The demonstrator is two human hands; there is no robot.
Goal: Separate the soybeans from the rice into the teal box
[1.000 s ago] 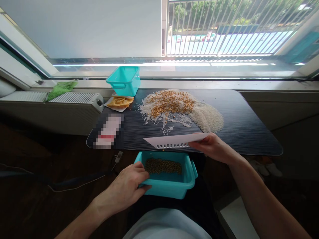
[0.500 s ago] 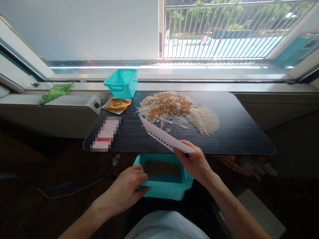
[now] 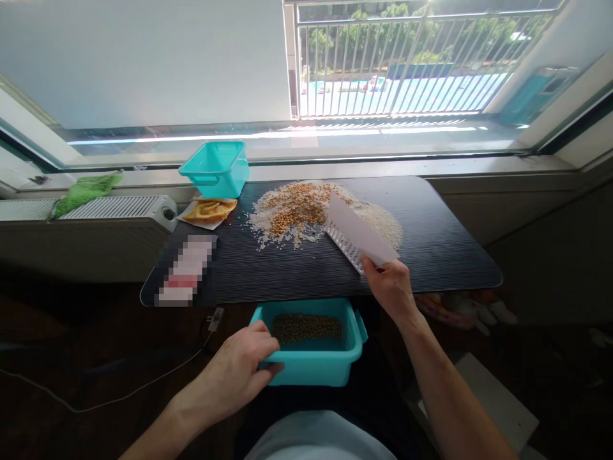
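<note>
White slotted sheet [image 3: 358, 231] — in the right grip [image 3: 393, 289]

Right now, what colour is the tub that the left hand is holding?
The tub is turquoise; the head view shows it best.

We see a tilted white card [image 3: 359, 233] with a slotted edge, its far end at, perhaps in, a spread heap [image 3: 306, 211] of pale grains [image 3: 385, 225] and golden beans [image 3: 286, 223]. Nearer us, an upright turquoise tub [image 3: 311, 369] holds a layer of shadowed beans [image 3: 309, 327].
</note>
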